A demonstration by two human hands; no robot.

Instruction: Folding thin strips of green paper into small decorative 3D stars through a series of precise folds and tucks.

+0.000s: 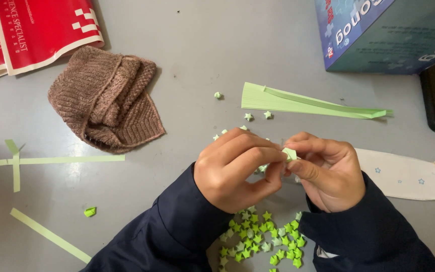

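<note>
Green paper, folded into a small puffy star [290,153], sits pinched between the fingertips of both hands, raised a little above the grey table [237,55]. The left hand [237,171] curls nearly closed, thumb and forefinger pressing the star's left edge; the right hand [328,174] closes on it from the other side, thumb beneath and forefinger on top. Both sleeves are dark navy.

Judging by the grip, the step in hand is shaping: the fingertips seem to be squeezing the edges so the points stand out. Any further pinch calls for light, even pressure at one edge at a time, or the little form could flatten.

Just below the hands lies a heap of finished green stars [260,242], loose on the table rather than in any container; a few stray stars [258,116] lie just above the hands. Beyond them a fanned bundle of green paper strips [298,103] rests flat. To the right a pale sleeve with small printed stars [404,176] lies apparently empty, though its inside cannot be seen. A blue cardboard box [378,35] stands at the upper right, contents hidden. Loose green strips [51,161] lie at the left, near a brown knitted hat [106,98] and red printed bags [26,30].
</note>
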